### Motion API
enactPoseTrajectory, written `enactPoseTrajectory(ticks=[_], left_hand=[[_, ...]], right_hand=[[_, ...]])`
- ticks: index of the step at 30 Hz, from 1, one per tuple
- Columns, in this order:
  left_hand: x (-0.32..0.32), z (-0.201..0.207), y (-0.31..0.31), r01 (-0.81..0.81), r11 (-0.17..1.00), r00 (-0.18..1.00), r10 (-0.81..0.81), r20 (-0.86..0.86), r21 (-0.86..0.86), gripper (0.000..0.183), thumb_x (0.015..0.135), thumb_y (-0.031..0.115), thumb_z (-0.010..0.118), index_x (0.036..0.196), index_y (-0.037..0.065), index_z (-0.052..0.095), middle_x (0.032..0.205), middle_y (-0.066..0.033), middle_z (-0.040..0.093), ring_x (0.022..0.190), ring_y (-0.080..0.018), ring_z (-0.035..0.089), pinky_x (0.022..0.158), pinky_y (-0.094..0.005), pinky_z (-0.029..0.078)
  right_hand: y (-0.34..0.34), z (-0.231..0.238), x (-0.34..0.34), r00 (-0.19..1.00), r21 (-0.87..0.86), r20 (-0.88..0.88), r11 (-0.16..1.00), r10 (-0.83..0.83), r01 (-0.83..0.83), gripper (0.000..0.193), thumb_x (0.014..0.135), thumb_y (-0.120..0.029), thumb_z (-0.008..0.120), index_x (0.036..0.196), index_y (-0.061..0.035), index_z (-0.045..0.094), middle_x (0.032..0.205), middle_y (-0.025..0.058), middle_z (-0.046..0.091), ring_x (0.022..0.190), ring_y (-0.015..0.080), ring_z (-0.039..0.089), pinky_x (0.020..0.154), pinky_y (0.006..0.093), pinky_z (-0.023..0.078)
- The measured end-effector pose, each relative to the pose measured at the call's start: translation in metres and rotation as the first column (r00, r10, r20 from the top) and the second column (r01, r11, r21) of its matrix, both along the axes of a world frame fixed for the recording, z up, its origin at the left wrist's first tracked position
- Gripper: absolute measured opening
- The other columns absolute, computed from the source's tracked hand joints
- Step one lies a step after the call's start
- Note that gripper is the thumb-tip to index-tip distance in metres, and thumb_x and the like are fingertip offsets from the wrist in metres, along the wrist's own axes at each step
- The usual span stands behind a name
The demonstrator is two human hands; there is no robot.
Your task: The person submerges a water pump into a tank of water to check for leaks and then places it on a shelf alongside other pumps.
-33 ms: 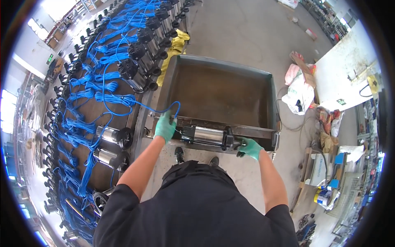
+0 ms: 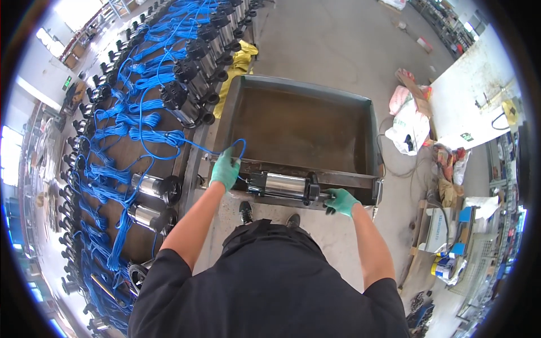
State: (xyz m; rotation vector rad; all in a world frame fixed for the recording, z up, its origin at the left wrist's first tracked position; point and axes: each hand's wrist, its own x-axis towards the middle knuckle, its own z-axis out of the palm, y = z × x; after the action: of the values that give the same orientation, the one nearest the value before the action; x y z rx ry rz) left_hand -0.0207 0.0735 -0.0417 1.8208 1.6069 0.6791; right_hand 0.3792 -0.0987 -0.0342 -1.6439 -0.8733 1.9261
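Observation:
A pump [image 2: 283,186] with a shiny steel body and black ends lies sideways across the near ledge of a metal water tank [image 2: 298,84]. A blue cable [image 2: 194,146] stretches from the bundles on the left, loops up beside my left hand [image 2: 225,170] and drops toward the pump's left end. In a green glove, that hand is closed around the cable, left of the pump. My right hand [image 2: 341,201], gloved the same way, grips the dark fitting at the pump's right end; its fingertips are partly hidden.
Rows of similar pumps [image 2: 183,104] with blue cable bundles [image 2: 149,136] fill the bench on my left. A yellow sheet [image 2: 239,59] hangs between bench and tank. To the right are white sacks [image 2: 408,130], a white panel [image 2: 476,90] and a pallet with boxes [image 2: 438,231].

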Motion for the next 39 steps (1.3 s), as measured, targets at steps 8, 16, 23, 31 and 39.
enactPoseTrajectory(ticks=[8,16,23,31,39], left_hand=[[0.007,-0.001,0.045,0.11,0.753,0.892,0.214,0.399,-0.649,0.053,0.096,0.029,0.067,0.142,0.01,0.047,0.099,-0.0049,0.064,0.058,-0.0123,0.056,0.049,-0.0286,0.047],[-0.034,0.009,-0.009,0.083,0.784,0.874,0.239,0.423,-0.615,0.027,0.1,0.037,0.063,0.11,0.011,0.064,0.069,0.0029,0.057,0.055,-0.0084,0.054,0.051,-0.0242,0.045],[-0.027,0.021,-0.023,0.119,0.887,0.732,0.226,0.642,-0.447,0.04,0.102,0.048,0.056,0.087,0.012,0.06,0.069,0.0027,0.055,0.057,-0.0104,0.048,0.053,-0.0268,0.04],[0.034,0.119,-0.042,0.525,0.753,-0.108,0.521,0.847,-0.396,0.032,0.106,0.04,0.049,0.09,0.012,0.056,0.084,-0.0032,0.05,0.072,-0.017,0.042,0.066,-0.0318,0.037],[0.045,0.102,-0.038,0.612,0.75,-0.232,0.475,0.849,-0.252,0.036,0.108,0.038,0.044,0.109,0.007,0.063,0.113,-0.0114,0.065,0.082,-0.0202,0.057,0.072,-0.0349,0.047]], right_hand=[[-0.005,0.01,-0.014,0.974,0.055,0.134,0.982,-0.184,0.178,0.044,0.095,-0.02,0.066,0.133,0.0004,0.059,0.092,0.0046,0.066,0.068,0.0145,0.057,0.061,0.031,0.049],[-0.036,-0.035,0.009,0.812,0.339,0.005,0.765,-0.583,0.547,0.029,0.094,-0.006,0.066,0.121,0.0045,0.064,0.102,0.0097,0.07,0.081,0.0169,0.066,0.076,0.0308,0.055],[-0.085,-0.057,0.082,-0.092,0.168,-0.185,-0.124,-0.978,0.978,0.023,0.095,-0.001,0.06,0.118,-0.0024,0.063,0.096,0.0114,0.066,0.078,0.0222,0.067,0.071,0.035,0.06],[-0.071,-0.003,0.066,0.025,0.568,0.794,0.756,-0.607,0.327,0.031,0.096,-0.023,0.06,0.122,-0.0072,0.064,0.107,0.0227,0.068,0.099,0.0438,0.065,0.094,0.0468,0.051],[-0.036,-0.005,-0.014,0.425,0.268,0.875,0.963,-0.23,-0.032,0.034,0.103,-0.034,0.049,0.112,-0.0034,0.063,0.102,0.0248,0.069,0.099,0.0441,0.065,0.088,0.0524,0.051]])
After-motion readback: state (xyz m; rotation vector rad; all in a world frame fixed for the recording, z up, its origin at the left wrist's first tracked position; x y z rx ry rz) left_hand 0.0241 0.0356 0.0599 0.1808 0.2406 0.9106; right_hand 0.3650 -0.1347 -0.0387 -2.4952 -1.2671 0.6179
